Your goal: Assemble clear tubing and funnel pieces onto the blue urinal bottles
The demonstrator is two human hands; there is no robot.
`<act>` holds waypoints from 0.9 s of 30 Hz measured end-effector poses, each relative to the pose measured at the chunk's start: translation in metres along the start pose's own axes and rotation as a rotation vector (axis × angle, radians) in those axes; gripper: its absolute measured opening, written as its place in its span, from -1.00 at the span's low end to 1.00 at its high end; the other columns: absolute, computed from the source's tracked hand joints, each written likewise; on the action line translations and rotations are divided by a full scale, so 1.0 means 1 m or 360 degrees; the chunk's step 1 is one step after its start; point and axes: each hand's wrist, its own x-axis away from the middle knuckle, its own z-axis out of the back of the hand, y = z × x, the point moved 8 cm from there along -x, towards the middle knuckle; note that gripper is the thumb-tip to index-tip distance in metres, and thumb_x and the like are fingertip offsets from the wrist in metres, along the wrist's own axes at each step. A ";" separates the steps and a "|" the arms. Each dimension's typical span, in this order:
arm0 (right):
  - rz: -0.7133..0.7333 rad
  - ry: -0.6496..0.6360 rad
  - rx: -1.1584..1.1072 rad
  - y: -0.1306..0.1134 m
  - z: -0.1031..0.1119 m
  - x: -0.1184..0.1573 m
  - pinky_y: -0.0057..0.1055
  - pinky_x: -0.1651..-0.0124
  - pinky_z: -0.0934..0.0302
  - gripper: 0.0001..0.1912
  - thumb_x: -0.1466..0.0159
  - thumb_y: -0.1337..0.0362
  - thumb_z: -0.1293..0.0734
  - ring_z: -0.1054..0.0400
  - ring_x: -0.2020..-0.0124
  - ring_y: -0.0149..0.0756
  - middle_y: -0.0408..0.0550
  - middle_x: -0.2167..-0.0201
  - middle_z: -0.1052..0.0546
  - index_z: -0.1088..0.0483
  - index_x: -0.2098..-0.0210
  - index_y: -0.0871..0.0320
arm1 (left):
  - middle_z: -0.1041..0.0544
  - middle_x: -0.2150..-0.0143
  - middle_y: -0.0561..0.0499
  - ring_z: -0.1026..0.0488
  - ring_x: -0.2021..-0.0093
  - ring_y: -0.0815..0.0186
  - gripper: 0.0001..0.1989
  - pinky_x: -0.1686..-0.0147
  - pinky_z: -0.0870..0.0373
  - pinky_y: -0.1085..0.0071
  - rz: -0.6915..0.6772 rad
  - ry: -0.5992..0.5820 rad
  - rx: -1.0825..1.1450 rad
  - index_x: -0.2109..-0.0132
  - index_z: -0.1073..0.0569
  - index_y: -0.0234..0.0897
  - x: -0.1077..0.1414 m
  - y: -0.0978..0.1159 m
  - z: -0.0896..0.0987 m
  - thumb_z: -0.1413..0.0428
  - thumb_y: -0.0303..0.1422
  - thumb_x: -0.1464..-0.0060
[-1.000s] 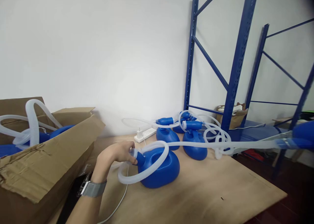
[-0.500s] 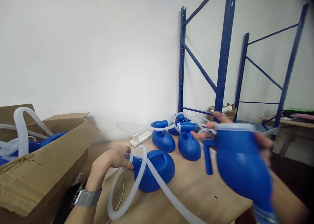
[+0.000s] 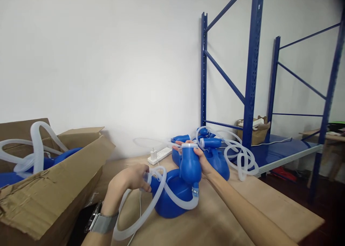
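The blue jug (image 3: 168, 204) lies on the table (image 3: 275, 206) between the two hands, its long axis running left to right and its neck (image 3: 154, 185) pointing left; the left hand (image 3: 132, 178) is nearer this neck, its thumb and fingers closed about the pale cap (image 3: 147, 179); the right hand (image 3: 206, 165) grips a blue cup piece (image 3: 190, 168), upright with its white rim upward, over the jug's right part as seen; whether piece and jug touch I cannot tell. A pale hose (image 3: 183, 204) bends from the piece's lower end across the jug's front, then loops near and left, so it lies in the way there; the power strip (image 3: 163, 154) sits beyond the jug, more blue jugs (image 3: 220, 164) with hoses stand far right, and an open carton (image 3: 54, 183) flanks the left arm.
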 end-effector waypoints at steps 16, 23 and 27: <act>-0.0970 -0.0136 0.0156 0.089 -0.006 -0.062 -0.47 0.33 -0.40 -0.57 -0.40 0.03 -0.18 -0.51 0.40 -0.30 0.02 0.37 -0.61 -0.49 0.13 0.27 | -0.61 0.09 -0.12 -0.53 0.09 -0.04 -0.51 0.23 -0.43 0.26 0.0000 0.0025 -0.0019 0.12 -0.50 -0.23 0.000 0.002 -0.001 -0.27 -0.12 0.25; -0.1348 -0.0098 0.0172 0.110 -0.005 -0.033 -0.29 0.34 -0.46 -0.45 -0.36 -0.11 -0.21 -0.53 0.40 -0.15 0.11 0.43 -0.58 -0.47 0.27 0.31 | -0.58 0.37 -0.07 -0.55 0.38 0.09 -0.82 0.49 -0.36 0.33 0.0205 -0.0072 0.0011 0.42 -0.39 -0.22 0.010 0.004 -0.006 -0.20 -0.29 0.25; -0.1234 -0.0025 0.0198 0.100 0.004 -0.025 -0.24 0.36 -0.48 -0.53 -0.33 -0.06 -0.29 -0.55 0.37 -0.05 0.19 0.41 -0.59 -0.47 0.31 0.29 | -0.51 0.52 -0.04 -0.50 0.53 0.17 -0.86 0.60 -0.29 0.38 0.0294 -0.0074 0.0025 0.52 -0.29 -0.22 0.015 0.007 -0.007 -0.14 -0.39 0.29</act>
